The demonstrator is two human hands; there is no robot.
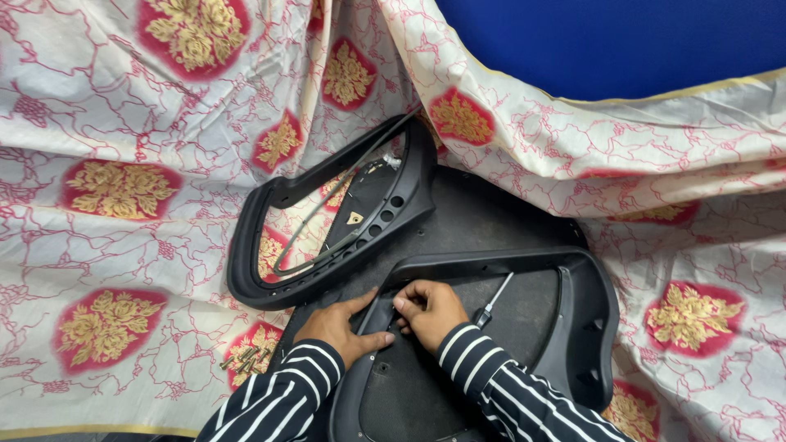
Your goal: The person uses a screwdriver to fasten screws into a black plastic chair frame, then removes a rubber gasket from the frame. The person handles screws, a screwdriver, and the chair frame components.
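Two matt black plastic frames, one at ten o'clock [327,221] and one at five o'clock [565,327], lie on smooth, faintly shiny printed cloth [123,123], with dull metal screws [246,356] and a bright metal screwdriver shaft [498,293].

Left hand [340,326] flat, right hand [430,307] curled — fingertips nearly touching

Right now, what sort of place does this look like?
Probably an informal repair or assembly spot: black plastic frames lie on a floral cloth, with loose screws and a screwdriver by the right hand.
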